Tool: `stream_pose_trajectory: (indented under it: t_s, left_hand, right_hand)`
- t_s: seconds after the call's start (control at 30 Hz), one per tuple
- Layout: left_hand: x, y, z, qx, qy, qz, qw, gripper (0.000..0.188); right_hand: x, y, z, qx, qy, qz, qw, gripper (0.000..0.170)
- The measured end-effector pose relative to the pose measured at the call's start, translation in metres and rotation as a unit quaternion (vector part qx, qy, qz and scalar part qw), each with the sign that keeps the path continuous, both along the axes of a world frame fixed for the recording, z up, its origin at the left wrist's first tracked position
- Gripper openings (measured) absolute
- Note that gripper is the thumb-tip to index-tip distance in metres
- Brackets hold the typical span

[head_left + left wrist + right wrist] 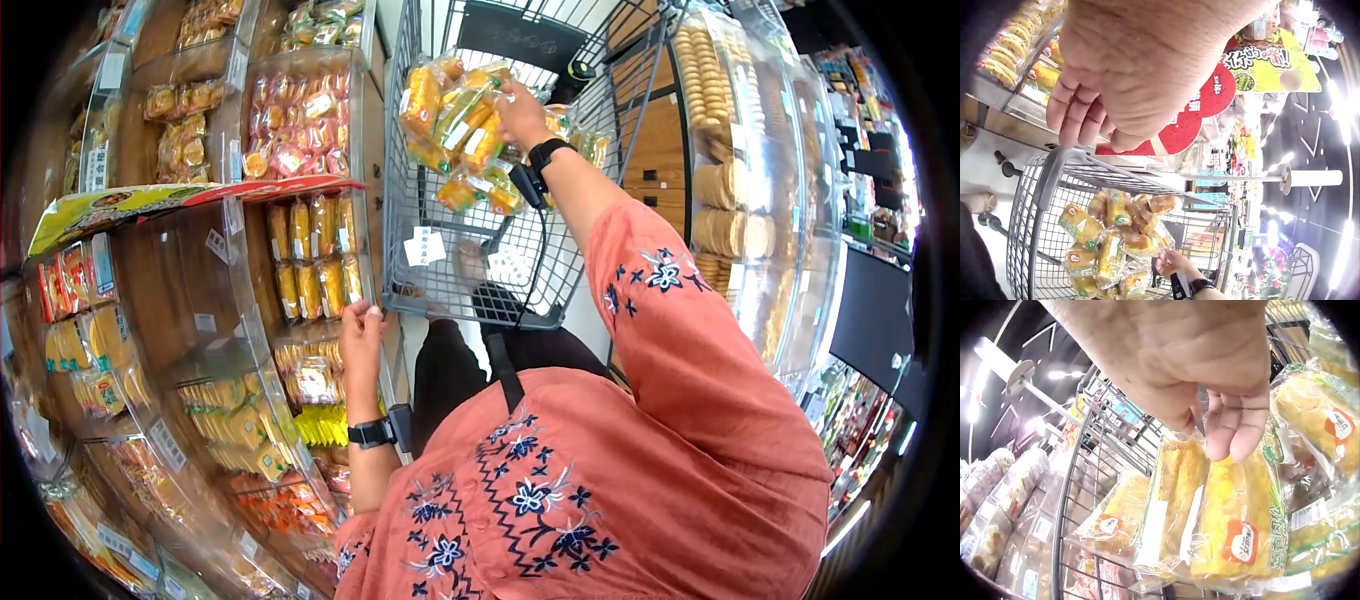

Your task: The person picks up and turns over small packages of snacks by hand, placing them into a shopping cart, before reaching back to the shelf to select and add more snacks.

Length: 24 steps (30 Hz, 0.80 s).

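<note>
Several clear-wrapped yellow bread packs (pixel 425 105) lie heaped in a grey wire shopping cart (pixel 545 322). My right hand (pixel 523 118) is over the heap. In the right wrist view its curled fingers and thumb pinch the top end of a bread pack (pixel 1235 512), with a second long pack (pixel 1175 472) beside it. My left hand (pixel 362 340) hangs to the left of the cart, in front of the shelf, its fingers loosely bent and holding nothing. The left wrist view has these fingers close above the cart's handle (pixel 1057 175).
Shelves to the left hold wrapped breads (pixel 318 235) and pink packs (pixel 295 120) behind clear dividers. A red and yellow sign strip (pixel 180 198) juts from them. At the right stands a case of stacked round biscuits (pixel 735 232). Paper labels (pixel 425 246) are on the cart's near part.
</note>
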<state>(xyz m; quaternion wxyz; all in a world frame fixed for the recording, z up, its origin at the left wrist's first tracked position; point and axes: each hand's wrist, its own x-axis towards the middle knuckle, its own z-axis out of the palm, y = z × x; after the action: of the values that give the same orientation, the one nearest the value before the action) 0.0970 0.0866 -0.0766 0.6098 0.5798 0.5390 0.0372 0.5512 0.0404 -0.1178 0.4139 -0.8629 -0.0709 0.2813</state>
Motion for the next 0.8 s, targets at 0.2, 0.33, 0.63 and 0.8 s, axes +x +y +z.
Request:
stream_pose_trajectory:
  t_s: [0.2,0.33,0.63,0.8]
  left_hand:
    - [0.006,-0.007,0.012,-0.008,0.006,-0.002,1.000,0.038]
    - [0.018,-0.006,0.024,-0.001,-0.015,-0.014,1.000,0.038]
    - [0.108,0.014,0.089,0.201,-0.151,-0.119,0.961,0.063]
    - [0.134,0.010,0.113,0.335,-0.168,-0.248,0.893,0.076]
  right_hand:
    - [0.010,0.004,-0.024,-0.015,-0.134,0.076,0.988,0.021]
    - [-0.001,0.003,0.004,0.018,-0.259,0.116,0.959,0.017]
    - [-0.071,-0.051,0.151,0.135,-0.104,0.183,0.968,0.020]
    - [-0.110,-0.072,0.173,0.153,0.144,0.142,0.967,0.023]
